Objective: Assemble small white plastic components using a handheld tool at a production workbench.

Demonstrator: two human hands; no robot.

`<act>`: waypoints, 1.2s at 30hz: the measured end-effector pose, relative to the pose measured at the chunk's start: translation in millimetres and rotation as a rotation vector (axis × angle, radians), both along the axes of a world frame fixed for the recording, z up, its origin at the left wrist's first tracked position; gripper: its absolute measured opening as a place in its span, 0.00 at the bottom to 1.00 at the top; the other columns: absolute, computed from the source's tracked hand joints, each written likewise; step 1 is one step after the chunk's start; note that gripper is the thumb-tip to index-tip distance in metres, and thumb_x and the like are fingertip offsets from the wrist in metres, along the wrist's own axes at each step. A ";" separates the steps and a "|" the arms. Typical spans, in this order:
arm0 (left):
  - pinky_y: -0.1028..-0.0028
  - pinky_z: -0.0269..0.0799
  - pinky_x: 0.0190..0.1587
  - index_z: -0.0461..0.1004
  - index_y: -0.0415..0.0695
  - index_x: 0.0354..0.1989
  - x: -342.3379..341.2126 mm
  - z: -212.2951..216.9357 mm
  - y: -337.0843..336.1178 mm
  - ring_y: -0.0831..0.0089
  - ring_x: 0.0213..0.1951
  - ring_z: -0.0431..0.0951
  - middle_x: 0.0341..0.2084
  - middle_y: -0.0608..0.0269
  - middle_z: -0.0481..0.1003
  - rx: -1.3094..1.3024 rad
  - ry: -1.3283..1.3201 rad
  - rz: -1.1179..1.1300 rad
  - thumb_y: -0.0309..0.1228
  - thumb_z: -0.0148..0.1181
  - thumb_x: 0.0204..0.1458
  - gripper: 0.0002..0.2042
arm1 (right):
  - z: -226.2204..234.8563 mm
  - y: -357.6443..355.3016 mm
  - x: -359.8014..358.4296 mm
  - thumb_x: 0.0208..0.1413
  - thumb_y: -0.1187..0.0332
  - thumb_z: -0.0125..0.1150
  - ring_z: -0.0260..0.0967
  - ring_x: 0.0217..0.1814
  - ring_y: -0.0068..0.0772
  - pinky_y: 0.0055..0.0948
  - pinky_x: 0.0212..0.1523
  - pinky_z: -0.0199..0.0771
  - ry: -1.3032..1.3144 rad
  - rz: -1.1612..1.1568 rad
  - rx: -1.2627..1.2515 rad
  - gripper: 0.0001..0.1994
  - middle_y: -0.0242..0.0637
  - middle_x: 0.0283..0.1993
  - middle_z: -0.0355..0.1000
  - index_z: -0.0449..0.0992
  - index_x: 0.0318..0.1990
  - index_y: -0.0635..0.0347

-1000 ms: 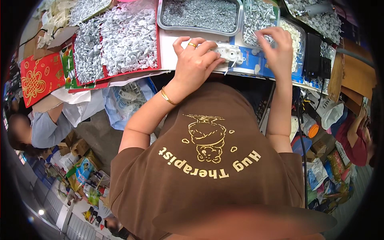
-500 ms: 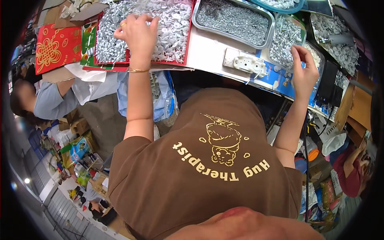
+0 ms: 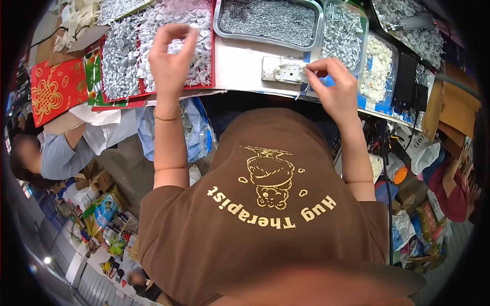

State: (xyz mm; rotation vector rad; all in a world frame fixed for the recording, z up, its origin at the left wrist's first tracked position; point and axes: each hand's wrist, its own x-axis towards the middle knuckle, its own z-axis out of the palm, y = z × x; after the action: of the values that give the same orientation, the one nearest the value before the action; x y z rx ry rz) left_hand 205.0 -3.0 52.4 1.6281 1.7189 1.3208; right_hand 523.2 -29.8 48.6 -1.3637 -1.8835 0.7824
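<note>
My left hand (image 3: 171, 64) is over a red box (image 3: 213, 46) of small white parts with round heads and stems (image 3: 199, 61). Its thumb and forefinger are closed in a pinch; anything between the tips is too small to make out. At the right end of a small white fixture (image 3: 290, 71) with holes in it is my right hand (image 3: 337, 86). Thumb and forefinger there are pinched too, around something I cannot make out. The fixture sits on the white tabletop (image 3: 237, 64).
Behind the fixture stands a metal tray (image 3: 268, 23) of small nails or pins. To its right are clear tubs of nails (image 3: 343, 38) and of cream-white pieces (image 3: 376, 69). Greyish round-headed parts (image 3: 120, 66) fill the box's left side. A person's sleeve (image 3: 64, 155) shows at left.
My right hand has moved left from the nail tub to the fixture. My left hand has shifted from the greyish parts to the white ones. The whole view has shifted slightly.
</note>
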 end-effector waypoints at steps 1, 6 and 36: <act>0.78 0.72 0.46 0.81 0.38 0.37 13.1 6.5 -3.5 0.80 0.38 0.78 0.33 0.65 0.81 -0.049 -0.002 -0.057 0.24 0.68 0.54 0.05 | -0.9 0.4 0.3 0.50 0.79 0.69 0.74 0.33 0.31 0.28 0.37 0.74 -0.052 0.047 0.098 0.05 0.36 0.33 0.77 0.79 0.35 0.65; 0.71 0.68 0.50 0.84 0.46 0.37 70.5 -5.5 -19.5 0.73 0.40 0.81 0.39 0.66 0.84 -0.017 0.154 -0.414 0.29 0.69 0.52 0.06 | 12.7 3.0 1.6 0.50 0.79 0.69 0.75 0.37 0.37 0.31 0.39 0.74 -0.171 0.221 0.201 0.06 0.37 0.34 0.78 0.80 0.36 0.64; 0.63 0.55 0.50 0.82 0.54 0.40 68.2 -15.9 26.7 0.70 0.43 0.81 0.38 0.71 0.83 0.250 0.585 -0.264 0.26 0.64 0.50 0.10 | 24.0 103.2 -4.9 0.61 0.75 0.64 0.75 0.41 0.19 0.20 0.46 0.74 0.354 0.006 0.032 0.06 0.34 0.42 0.80 0.77 0.44 0.66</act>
State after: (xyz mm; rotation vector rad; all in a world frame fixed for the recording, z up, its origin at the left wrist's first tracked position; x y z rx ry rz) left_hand 273.2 23.6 36.4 2.4763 1.5892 1.0223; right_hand 518.3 73.4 72.6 -1.1157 -1.6157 0.9251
